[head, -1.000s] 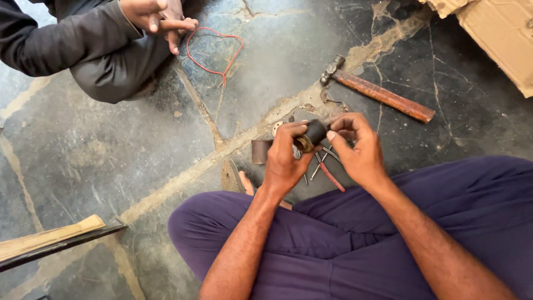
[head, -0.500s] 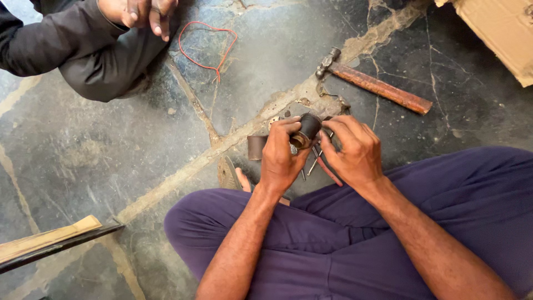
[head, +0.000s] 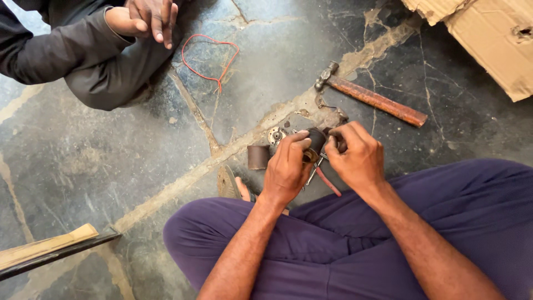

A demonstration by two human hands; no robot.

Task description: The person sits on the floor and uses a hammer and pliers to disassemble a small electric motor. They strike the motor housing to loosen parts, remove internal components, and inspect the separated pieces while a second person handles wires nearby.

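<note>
Stone floor (head: pixel 111 166) carries loose parts. Left hand (head: pixel 286 169) and right hand (head: pixel 358 158) meet over a small dark cylindrical part (head: pixel 317 140), fingers of both pinching it from opposite sides, hammer (head: pixel 372 97) lying beyond.

Place: an informal floor-level repair workshop; work is done sitting on the ground
Floor: dark stone slabs (head: pixel 83 161) with rough, pale mortar joints; dusty and scuffed
Tools: a hammer (head: pixel 371 98) with a rusty, worn handle lies on the slabs; pliers with red grips (head: pixel 322 176) lie just beside the crossed legs
Parts: a small brown cylinder (head: pixel 258 157) and a round metal disc (head: pixel 276 135) lie loose on the floor; a loop of red wire (head: pixel 210 60) lies near a second seated person (head: pixel 83 50)
Clutter: torn cardboard (head: pixel 488 39) at the upper right edge; a wooden strip on a dark bar (head: pixel 50 253) at lower left
</note>
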